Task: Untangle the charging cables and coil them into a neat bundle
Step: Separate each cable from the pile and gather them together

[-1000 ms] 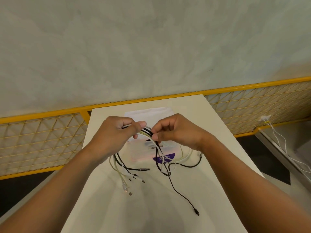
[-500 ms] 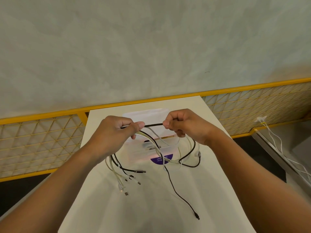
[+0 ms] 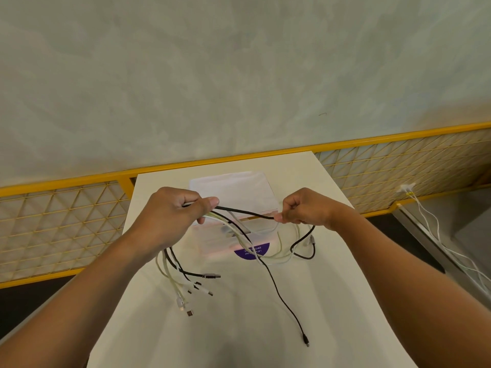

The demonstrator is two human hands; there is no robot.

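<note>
My left hand (image 3: 172, 213) grips a bunch of black and white charging cables (image 3: 239, 235) above the white table (image 3: 239, 328). Several plug ends (image 3: 194, 290) hang below that hand and rest on the table. My right hand (image 3: 305, 208) pinches a black cable (image 3: 247, 212) that stretches between both hands. Past the right hand this cable loops down to the table (image 3: 305, 248). Another thin black cable (image 3: 287, 306) trails toward me and ends in a small plug (image 3: 306, 342). White cables sag in loops between the hands.
A clear plastic pouch (image 3: 231, 192) with a purple label (image 3: 251, 252) lies on the table under the cables. A yellow mesh railing (image 3: 398, 166) runs behind the table against a grey wall. White cords (image 3: 430, 229) hang from a socket at the right.
My right hand has moved to the right, away from the left hand, drawing the black cable out into a longer span. The left hand has stayed in place.
</note>
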